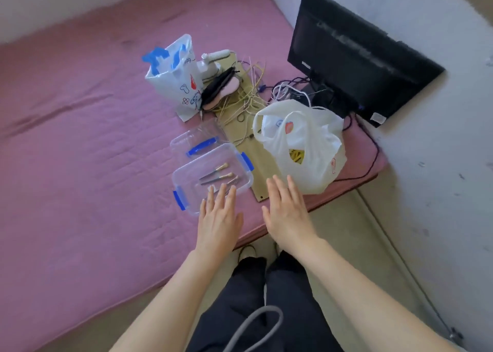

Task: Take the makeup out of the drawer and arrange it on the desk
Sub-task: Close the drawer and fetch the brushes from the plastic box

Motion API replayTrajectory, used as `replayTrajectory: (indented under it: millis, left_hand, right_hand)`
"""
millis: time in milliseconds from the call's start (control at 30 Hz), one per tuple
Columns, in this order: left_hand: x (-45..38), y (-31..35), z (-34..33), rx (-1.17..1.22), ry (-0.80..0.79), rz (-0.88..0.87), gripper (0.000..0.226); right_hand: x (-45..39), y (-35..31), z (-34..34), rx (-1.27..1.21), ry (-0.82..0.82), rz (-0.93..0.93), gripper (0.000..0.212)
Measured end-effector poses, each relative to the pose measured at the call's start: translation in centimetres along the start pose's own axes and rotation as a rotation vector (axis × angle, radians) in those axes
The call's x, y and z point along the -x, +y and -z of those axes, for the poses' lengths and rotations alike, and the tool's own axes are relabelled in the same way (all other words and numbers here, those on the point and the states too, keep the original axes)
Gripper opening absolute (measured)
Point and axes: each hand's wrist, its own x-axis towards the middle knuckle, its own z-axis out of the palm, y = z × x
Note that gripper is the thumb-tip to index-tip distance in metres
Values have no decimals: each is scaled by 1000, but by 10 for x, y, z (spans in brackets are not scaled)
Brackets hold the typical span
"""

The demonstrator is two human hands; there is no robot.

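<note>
Plainly little is done yet: the pink mattress [80,143] carries everything, and no desk or drawer shows anywhere. A black monitor [354,58] leans against the wall at the far right corner, with a tangle of cables [253,93] beside it. A white plastic bag [301,143] sits near the right edge, and a printed paper bag [176,74] stands farther back. Close to the near edge lies a clear box [210,175] with blue clips, open, its lid [197,138] lying just behind it. Inside are the makeup brushes [218,175], a few of them lying side by side, which I take to be all the makeup in sight and none of it lifted out. The left hand [218,218] hovers over the box's near rim, fingers straight and slightly spread, holding nothing; the right hand [288,213] is flat beside the box, fingers together and straight, also holding nothing. Taking out and arranging all remain.
</note>
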Motion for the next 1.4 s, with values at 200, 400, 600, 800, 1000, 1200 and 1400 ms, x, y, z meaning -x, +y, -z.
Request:
replayTrajectory:
  millis: [200, 400, 600, 800, 1000, 1200, 1400]
  left_hand:
    - [-19, -6, -8, 60, 36, 216, 66]
    - [-41, -21, -34, 80, 69, 344, 64]
    - [-84, -55, -73, 93, 54, 380, 63]
    - [-134, -99, -128, 135, 19, 401, 59]
    - [-181, -133, -171, 281, 8, 404, 61]
    - [-232, -160, -207, 275, -131, 391, 52]
    - [-263, -168, -237, 160, -155, 212, 47]
  right_hand:
    - [-55, 4, -4, 80, -116, 235, 65]
    - [-115, 8, -23, 209, -232, 430, 65]
    - [-177, 5, -70, 281, -279, 539, 64]
    - [-235, 1, -138, 283, -331, 554, 64]
    - [-283, -1, -202, 318, -373, 586, 60]
    - [-328, 2, -243, 395, -420, 570, 59]
    - [-362, -8, -268, 444, -539, 507, 52]
